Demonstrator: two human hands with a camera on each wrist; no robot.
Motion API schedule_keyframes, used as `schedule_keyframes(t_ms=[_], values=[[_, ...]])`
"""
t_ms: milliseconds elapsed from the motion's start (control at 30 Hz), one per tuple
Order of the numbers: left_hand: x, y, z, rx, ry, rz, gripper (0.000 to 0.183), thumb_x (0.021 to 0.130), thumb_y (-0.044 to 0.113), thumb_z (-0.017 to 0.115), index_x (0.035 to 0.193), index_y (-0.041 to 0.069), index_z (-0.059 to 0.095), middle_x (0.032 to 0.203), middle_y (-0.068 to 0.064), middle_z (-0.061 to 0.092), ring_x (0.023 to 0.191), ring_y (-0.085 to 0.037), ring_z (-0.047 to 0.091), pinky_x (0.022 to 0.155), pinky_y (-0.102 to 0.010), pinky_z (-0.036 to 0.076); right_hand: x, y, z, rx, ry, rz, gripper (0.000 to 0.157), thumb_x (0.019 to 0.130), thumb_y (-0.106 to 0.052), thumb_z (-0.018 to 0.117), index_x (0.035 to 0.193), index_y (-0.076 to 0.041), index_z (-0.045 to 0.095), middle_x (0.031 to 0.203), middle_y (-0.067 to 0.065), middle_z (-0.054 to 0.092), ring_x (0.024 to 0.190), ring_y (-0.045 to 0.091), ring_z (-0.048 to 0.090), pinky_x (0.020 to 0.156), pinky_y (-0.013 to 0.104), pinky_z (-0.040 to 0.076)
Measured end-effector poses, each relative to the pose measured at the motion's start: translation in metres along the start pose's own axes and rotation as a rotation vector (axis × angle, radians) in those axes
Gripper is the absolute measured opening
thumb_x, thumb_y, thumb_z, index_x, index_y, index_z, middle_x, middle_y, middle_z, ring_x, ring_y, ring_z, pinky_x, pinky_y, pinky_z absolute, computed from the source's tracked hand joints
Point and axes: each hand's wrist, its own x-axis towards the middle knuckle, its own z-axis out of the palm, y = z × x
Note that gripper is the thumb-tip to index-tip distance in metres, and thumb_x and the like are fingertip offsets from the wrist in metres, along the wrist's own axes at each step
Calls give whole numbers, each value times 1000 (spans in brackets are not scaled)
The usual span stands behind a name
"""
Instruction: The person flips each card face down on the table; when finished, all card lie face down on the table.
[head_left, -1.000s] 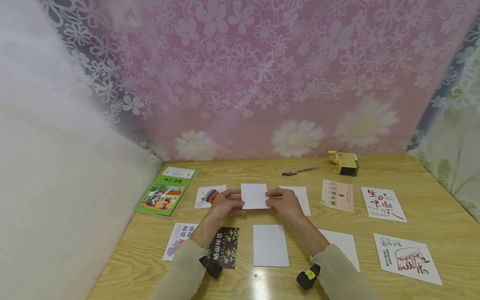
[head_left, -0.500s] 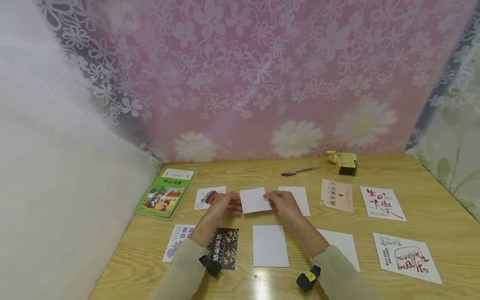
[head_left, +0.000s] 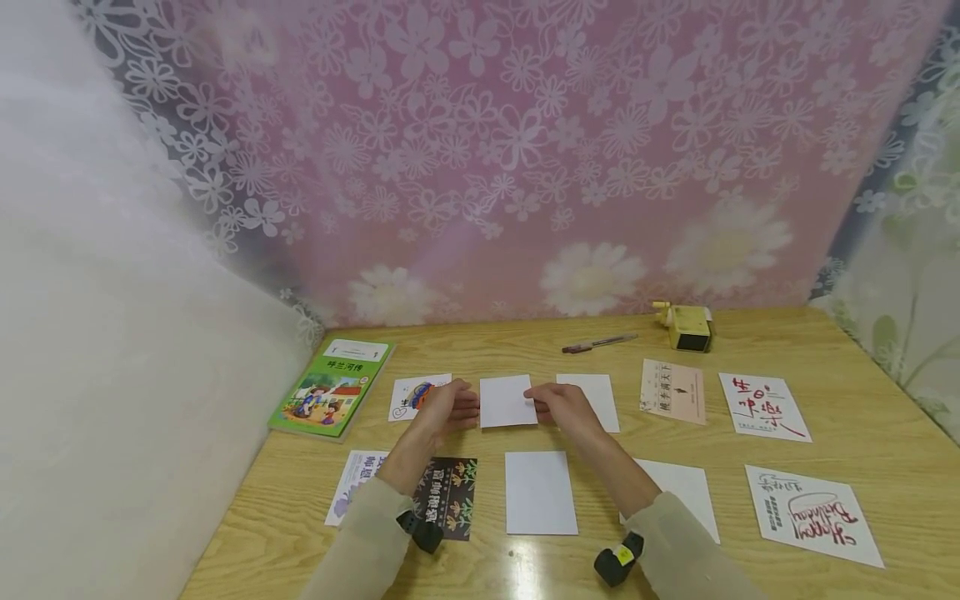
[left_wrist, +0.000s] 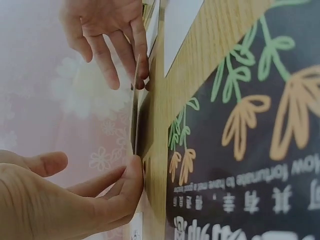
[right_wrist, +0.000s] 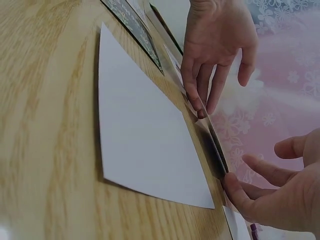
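Note:
A white card (head_left: 507, 402) lies level between both hands at the centre of the head view. It shows edge-on, close over the wooden table (head_left: 247, 533), with a dark shadow under it in both wrist views. The left hand (head_left: 444, 410) has its fingertips right at the card's left edge, its thumb apart. At the right edge, fingertips of the right hand (head_left: 566, 408) touch the card, and that thumb also stands off. In the right wrist view the left hand (right_wrist: 217, 55) reaches down from above, fingers extended. Nearer the person lies another blank white card (head_left: 542, 493).
A black flowered card (head_left: 453, 500) and a purple-lettered card (head_left: 348, 492) lie partly under the left forearm. Another white card (head_left: 678, 496) sits by the right forearm. Printed cards (head_left: 813, 517) fill the right side. A green book (head_left: 333, 387), a pen (head_left: 600, 343) and a yellow crank device (head_left: 688, 327) stand farther back.
The card has come down slightly toward the person, tilted and then straightened. Both hands went from pinching its edges to resting with looser, straighter fingers beside it.

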Motion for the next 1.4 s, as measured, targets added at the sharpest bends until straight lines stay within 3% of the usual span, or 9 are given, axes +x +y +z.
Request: schedule_keyframes(t_ms=[200, 400, 467, 600, 767, 1033, 1200, 1300, 1400], values=[[-2, 2, 2, 0, 3, 4, 47, 103, 23, 53, 127, -17, 59, 108, -20, 71, 87, -21, 70, 92, -40, 62, 2, 3, -3, -5, 1, -8, 42, 109, -24, 48, 134, 5, 65, 140, 22, 61, 127, 38, 58, 113, 55, 45], [-5, 2, 9, 3, 23, 36, 45, 103, 21, 51, 129, -15, 61, 117, -23, 69, 102, -29, 69, 100, -42, 58, 0, 2, -9, 51, -17, -41, 41, 109, -22, 49, 132, 8, 65, 102, 10, 57, 108, 30, 55, 100, 47, 53], [-6, 2, 13, -6, -2, 63, 45, 104, 20, 49, 132, -14, 60, 125, -26, 66, 112, -35, 66, 106, -44, 55, -2, 3, -13, 63, -28, -53, 41, 109, -22, 49, 131, 9, 64, 99, 7, 56, 105, 29, 54, 98, 45, 55], [-7, 3, 19, -43, -91, 120, 47, 108, 19, 43, 140, -14, 55, 141, -32, 56, 133, -45, 53, 116, -51, 45, -4, 8, -20, 78, -46, -64, 41, 110, -22, 49, 134, 9, 61, 114, 14, 67, 110, 32, 62, 99, 44, 57], [-5, 6, 30, -53, -156, 165, 47, 111, 19, 39, 143, -13, 52, 144, -34, 54, 137, -47, 51, 118, -53, 42, -8, 15, -36, 84, -59, -66, 43, 111, -23, 46, 139, 8, 56, 136, 25, 63, 121, 38, 63, 102, 44, 57], [1, 21, 79, -63, -272, 178, 44, 112, 21, 41, 142, -7, 57, 141, -29, 60, 134, -43, 55, 117, -50, 44, -26, 24, -88, 108, -18, -47, 48, 112, -23, 45, 147, 10, 46, 143, 23, 60, 122, 26, 66, 99, 33, 58], [5, 28, 111, -91, -322, 148, 43, 111, 21, 44, 140, -6, 60, 140, -27, 62, 131, -41, 59, 116, -50, 45, -38, 33, -124, 197, 9, -73, 48, 111, -23, 48, 147, 10, 45, 125, 1, 72, 111, 11, 70, 93, 26, 59], [7, 29, 126, -102, -333, 131, 43, 110, 21, 44, 138, -6, 61, 139, -27, 62, 130, -41, 60, 114, -47, 48, -44, 38, -141, 269, 23, -87, 38, 111, -21, 49, 141, 3, 52, 113, -10, 75, 108, 9, 71, 90, 25, 60], [10, 28, 140, -110, -341, 113, 42, 109, 20, 45, 136, -7, 62, 138, -28, 62, 130, -41, 60, 111, -44, 51, -49, 42, -154, 323, 29, -98, 24, 111, -20, 50, 130, -11, 61, 111, -11, 75, 107, 9, 72, 89, 25, 60]])
